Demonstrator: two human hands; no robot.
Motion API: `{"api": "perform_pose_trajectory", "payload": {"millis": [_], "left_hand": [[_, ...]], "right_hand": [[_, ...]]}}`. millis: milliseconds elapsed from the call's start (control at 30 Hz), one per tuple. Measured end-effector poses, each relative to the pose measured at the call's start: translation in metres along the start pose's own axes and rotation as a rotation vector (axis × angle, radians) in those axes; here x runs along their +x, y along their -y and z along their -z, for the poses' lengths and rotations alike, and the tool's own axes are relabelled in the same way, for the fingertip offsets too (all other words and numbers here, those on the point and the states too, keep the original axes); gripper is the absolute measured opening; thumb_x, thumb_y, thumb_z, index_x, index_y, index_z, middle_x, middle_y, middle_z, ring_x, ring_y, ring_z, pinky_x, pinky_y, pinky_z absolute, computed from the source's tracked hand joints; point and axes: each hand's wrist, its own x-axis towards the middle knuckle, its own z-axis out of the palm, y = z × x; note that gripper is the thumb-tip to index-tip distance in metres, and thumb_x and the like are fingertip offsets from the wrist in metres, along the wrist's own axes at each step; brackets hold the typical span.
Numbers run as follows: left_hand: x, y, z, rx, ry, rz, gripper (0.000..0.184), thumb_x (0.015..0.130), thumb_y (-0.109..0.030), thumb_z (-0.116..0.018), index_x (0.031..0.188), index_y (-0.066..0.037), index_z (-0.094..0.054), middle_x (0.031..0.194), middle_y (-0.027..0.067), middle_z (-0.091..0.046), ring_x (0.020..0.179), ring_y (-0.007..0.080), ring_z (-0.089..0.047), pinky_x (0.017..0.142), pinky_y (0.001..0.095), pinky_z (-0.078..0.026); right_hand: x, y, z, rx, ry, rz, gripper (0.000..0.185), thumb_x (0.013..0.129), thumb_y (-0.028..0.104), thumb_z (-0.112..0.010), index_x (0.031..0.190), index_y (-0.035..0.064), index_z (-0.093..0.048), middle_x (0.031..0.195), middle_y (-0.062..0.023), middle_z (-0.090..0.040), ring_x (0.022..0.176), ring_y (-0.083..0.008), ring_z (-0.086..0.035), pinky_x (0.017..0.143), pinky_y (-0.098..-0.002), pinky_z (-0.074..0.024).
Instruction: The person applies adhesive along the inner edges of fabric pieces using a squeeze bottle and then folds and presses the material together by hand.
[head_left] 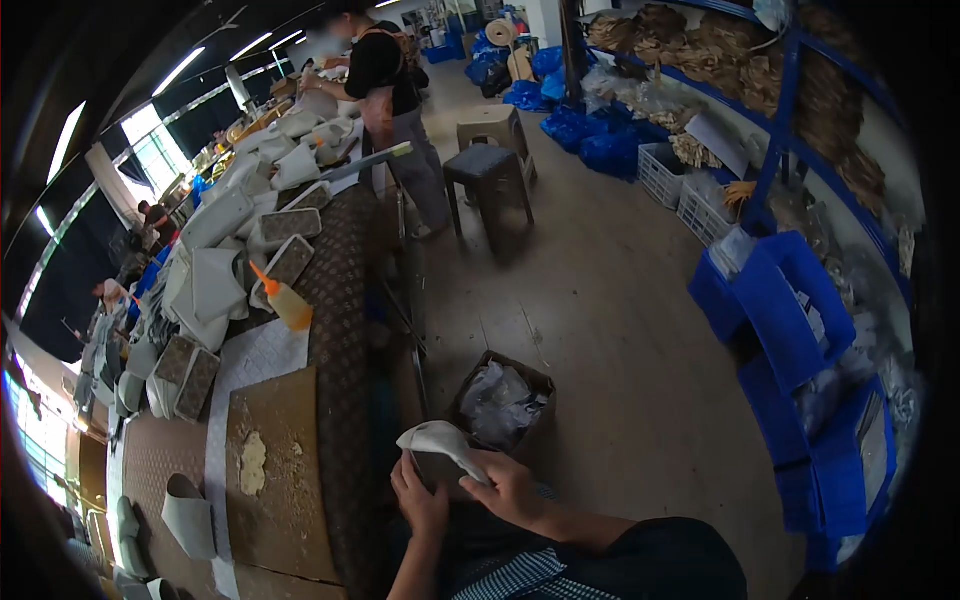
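In front of my body, a pale grey curved piece (438, 437), looking like a shoe upper, is held up between both hands. My right hand (508, 490) closes on its right end, thumb on top. My left hand (420, 497) holds its left side, with the fingers bent against it and some fingertips hidden. Left of my hands lies a brown board (275, 470) with a patch of dried residue. A similar grey piece (188, 515) stands on the table beside the board. Farther up the table lies a squeeze bottle (288, 305) with an orange nozzle.
Many grey pieces (215, 280) are heaped along the table. A box with plastic bags (500, 400) sits on the floor just beyond my hands. A person (385, 90) stands farther along the table, near a dark stool (487, 175). Blue bins (785, 320) line the right side.
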Motion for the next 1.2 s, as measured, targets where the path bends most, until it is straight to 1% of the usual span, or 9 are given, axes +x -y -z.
{"api": "perform_pose_trajectory", "payload": {"millis": [233, 467, 500, 600, 733, 800, 967, 1067, 1200], "left_hand": [[0.035, 0.019, 0.014, 0.116, 0.071, 0.041, 0.045, 0.081, -0.01, -0.062, 0.125, -0.009, -0.054, 0.108, 0.0148, -0.059, 0.098, 0.0371, -0.06, 0.079, 0.0443, -0.05], [0.072, 0.082, 0.017, -0.064, 0.365, 0.08, 0.014, 0.08, -0.008, -0.06, 0.084, -0.003, -0.072, 0.086, 0.0128, -0.067, 0.074, 0.0259, -0.066, 0.067, 0.0371, -0.052], [0.084, 0.08, 0.025, -0.382, 0.513, 0.535, 0.016, 0.082, -0.008, -0.06, 0.088, 0.002, -0.07, 0.085, 0.0099, -0.068, 0.078, 0.0185, -0.064, 0.071, 0.0331, -0.052], [0.085, 0.061, 0.034, -0.572, 0.458, 0.474, 0.02, 0.085, -0.008, -0.061, 0.096, 0.006, -0.067, 0.085, 0.0071, -0.066, 0.082, 0.0166, -0.062, 0.077, 0.0314, -0.05], [0.054, -0.002, 0.041, -0.458, 0.205, 0.195, 0.064, 0.084, -0.019, -0.07, 0.139, -0.001, -0.042, 0.128, 0.0144, -0.049, 0.113, 0.0216, -0.051, 0.095, 0.0346, -0.043], [0.037, -0.028, 0.044, -0.336, 0.09, 0.165, 0.075, 0.079, -0.017, -0.075, 0.143, -0.003, -0.037, 0.136, 0.0163, -0.042, 0.124, 0.0236, -0.044, 0.101, 0.0379, -0.04], [0.025, 0.009, 0.034, -0.463, -0.13, 0.237, 0.048, 0.076, 0.0, -0.069, 0.123, -0.001, -0.057, 0.109, 0.0121, -0.064, 0.094, 0.023, -0.064, 0.083, 0.0313, -0.052], [0.026, -0.022, 0.058, -0.29, 0.025, 0.137, 0.047, 0.075, 0.004, -0.066, 0.12, -0.003, -0.06, 0.107, 0.0133, -0.066, 0.093, 0.0239, -0.065, 0.08, 0.032, -0.052], [0.016, -0.044, 0.069, -0.411, 0.114, 0.07, 0.04, 0.072, 0.007, -0.063, 0.111, -0.003, -0.067, 0.101, 0.0147, -0.067, 0.089, 0.0248, -0.069, 0.075, 0.0306, -0.054]], "right_hand": [[0.0, -0.003, 0.003, -0.086, 0.143, 0.192, 0.039, 0.083, 0.021, -0.072, 0.114, -0.0014, -0.065, 0.105, -0.0177, -0.067, 0.093, -0.0318, -0.067, 0.078, -0.0377, -0.0552], [-0.004, -0.016, 0.033, -0.002, 0.132, 0.096, 0.037, 0.085, 0.018, -0.072, 0.117, 0.0008, -0.065, 0.104, -0.0175, -0.068, 0.088, -0.0276, -0.068, 0.072, -0.0347, -0.0553], [-0.005, -0.016, 0.034, 0.04, 0.107, 0.09, 0.035, 0.086, 0.019, -0.071, 0.115, 0.0004, -0.066, 0.101, -0.0164, -0.068, 0.084, -0.0264, -0.068, 0.07, -0.0342, -0.0545], [-0.009, -0.012, 0.038, 0.207, 0.018, -0.027, 0.03, 0.091, 0.021, -0.066, 0.111, -0.0005, -0.066, 0.093, -0.0121, -0.067, 0.076, -0.0208, -0.065, 0.066, -0.0315, -0.0516], [-0.012, -0.01, 0.032, 0.474, -0.112, -0.243, 0.03, 0.095, 0.021, -0.063, 0.115, -0.0005, -0.062, 0.092, -0.0051, -0.064, 0.077, -0.0109, -0.057, 0.066, -0.0264, -0.0464], [-0.02, -0.022, 0.024, 0.524, -0.093, -0.292, 0.034, 0.094, 0.021, -0.064, 0.12, 0.0002, -0.059, 0.096, -0.0055, -0.063, 0.08, -0.0104, -0.056, 0.068, -0.0262, -0.0457], [-0.032, -0.033, 0.021, 0.037, 0.103, -0.282, 0.055, 0.087, 0.021, -0.07, 0.134, 0.004, -0.049, 0.121, -0.0146, -0.058, 0.095, -0.0222, -0.061, 0.078, -0.0316, -0.0493], [0.0, -0.015, 0.022, -0.185, 0.058, 0.166, 0.066, 0.081, 0.017, -0.072, 0.14, 0.0061, -0.044, 0.135, -0.0174, -0.05, 0.111, -0.0319, -0.058, 0.09, -0.037, -0.0494], [0.018, -0.009, 0.01, -0.02, 0.291, 0.225, 0.064, 0.079, 0.018, -0.07, 0.138, 0.0057, -0.048, 0.137, -0.0173, -0.05, 0.119, -0.0348, -0.055, 0.099, -0.0408, -0.0462]]}}
